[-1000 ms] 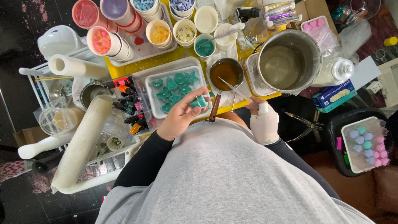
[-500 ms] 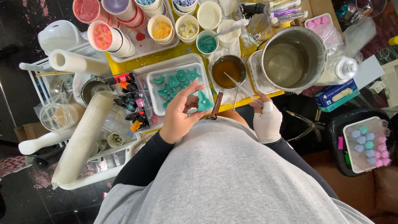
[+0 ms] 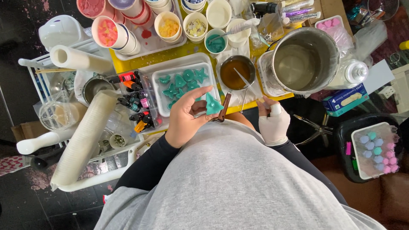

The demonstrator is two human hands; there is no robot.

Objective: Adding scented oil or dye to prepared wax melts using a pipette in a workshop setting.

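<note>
A flat blue glove box (image 3: 345,100) with a pale picture panel lies at the right, just below the white-capped plastic bottle (image 3: 352,73). Small dropper bottles (image 3: 135,101) with coloured labels stand clustered left of the white tray (image 3: 158,91).

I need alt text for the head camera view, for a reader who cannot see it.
Seen from above, a person's bare left hand holds a teal triangular piece beside a white tray of similar teal shapes. The gloved right hand rests near a large steel pot.
</note>
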